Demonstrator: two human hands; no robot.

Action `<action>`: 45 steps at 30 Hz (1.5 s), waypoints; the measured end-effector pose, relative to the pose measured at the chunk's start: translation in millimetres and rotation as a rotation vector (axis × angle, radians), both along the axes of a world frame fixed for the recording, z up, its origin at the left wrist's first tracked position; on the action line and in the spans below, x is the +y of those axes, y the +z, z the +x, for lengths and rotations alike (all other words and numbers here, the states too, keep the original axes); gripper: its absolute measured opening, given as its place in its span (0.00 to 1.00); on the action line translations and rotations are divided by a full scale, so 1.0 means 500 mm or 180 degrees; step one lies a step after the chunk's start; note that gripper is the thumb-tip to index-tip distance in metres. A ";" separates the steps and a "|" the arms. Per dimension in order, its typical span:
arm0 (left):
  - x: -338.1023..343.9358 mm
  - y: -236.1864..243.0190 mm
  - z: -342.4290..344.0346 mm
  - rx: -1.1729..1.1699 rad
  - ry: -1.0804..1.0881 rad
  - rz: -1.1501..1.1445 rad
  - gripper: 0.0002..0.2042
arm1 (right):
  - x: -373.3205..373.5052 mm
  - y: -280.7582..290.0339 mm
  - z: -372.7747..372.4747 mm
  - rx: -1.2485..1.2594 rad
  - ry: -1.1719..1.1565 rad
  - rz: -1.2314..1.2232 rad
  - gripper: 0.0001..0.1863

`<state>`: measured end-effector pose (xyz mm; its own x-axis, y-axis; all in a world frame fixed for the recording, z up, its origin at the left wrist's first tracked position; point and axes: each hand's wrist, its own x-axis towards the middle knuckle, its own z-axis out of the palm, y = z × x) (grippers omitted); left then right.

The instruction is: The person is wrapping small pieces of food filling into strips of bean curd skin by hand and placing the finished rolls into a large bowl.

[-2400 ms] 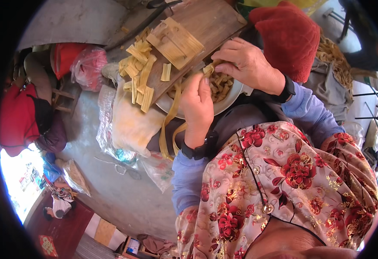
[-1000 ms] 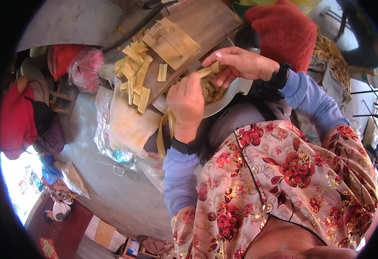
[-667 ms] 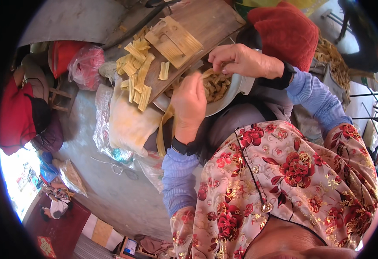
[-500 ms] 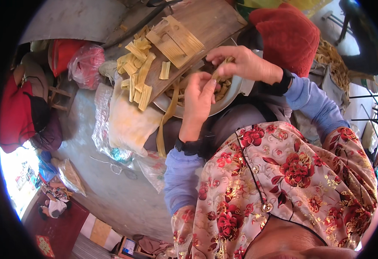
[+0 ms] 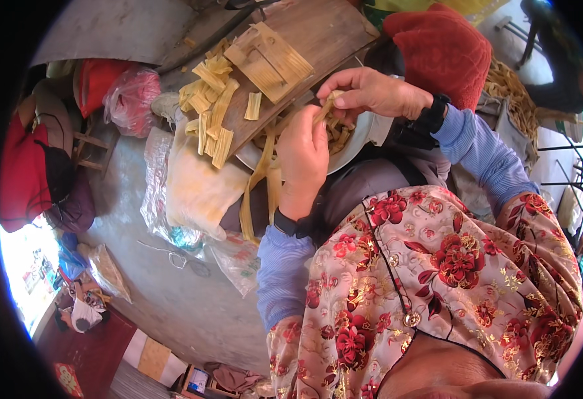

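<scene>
a narrow, yellowish fibrous strip (image 5: pixel 329 105) is pinched by the left hand (image 5: pixel 303 151) and the right hand (image 5: pixel 386 94), held above a round, pale bowl (image 5: pixel 361 139) of curled yellow-brown pieces (image 5: pixel 339 138), beside a flat brown wooden board (image 5: pixel 331 33).

I have the left hand (image 5: pixel 303 146) and right hand (image 5: pixel 377 94) pinching a yellowish strip (image 5: pixel 325 109) over a pale bowl (image 5: pixel 356 149). I also see short ridged strips (image 5: pixel 215 100) heaped at the left end of a wooden board (image 5: pixel 335 30).

This looks like a simple workshop, given its wooden board (image 5: pixel 328 30), yellow strips (image 5: pixel 221 146) and grey floor (image 5: pixel 172 289).
</scene>
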<state>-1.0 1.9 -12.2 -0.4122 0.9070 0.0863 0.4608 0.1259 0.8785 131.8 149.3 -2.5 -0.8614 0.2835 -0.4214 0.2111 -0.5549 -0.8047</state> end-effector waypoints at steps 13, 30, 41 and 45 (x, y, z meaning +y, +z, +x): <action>-0.003 -0.001 -0.043 -0.1613 -0.0482 -0.0441 0.04 | 0.032 0.044 0.002 -0.0658 0.0496 0.0640 0.10; 0.002 0.037 -0.117 -0.2415 -0.0790 -0.0703 0.04 | 0.064 0.113 0.013 -0.0354 0.1519 0.2723 0.09; 0.065 0.029 -0.158 -0.1857 -0.0526 -0.0389 0.06 | 0.039 0.054 -0.066 -0.0197 -0.0085 0.1539 0.15; 0.086 0.002 -0.189 -0.1901 -0.0214 -0.0250 0.07 | 0.031 0.041 -0.106 -0.0395 -0.0488 0.1824 0.13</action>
<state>-95.4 44.6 -11.3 -0.3103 0.9270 -0.2105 -0.0999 0.1884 0.9770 78.6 164.6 17.9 -0.7470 0.6120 -0.2596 0.2744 -0.0719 -0.9589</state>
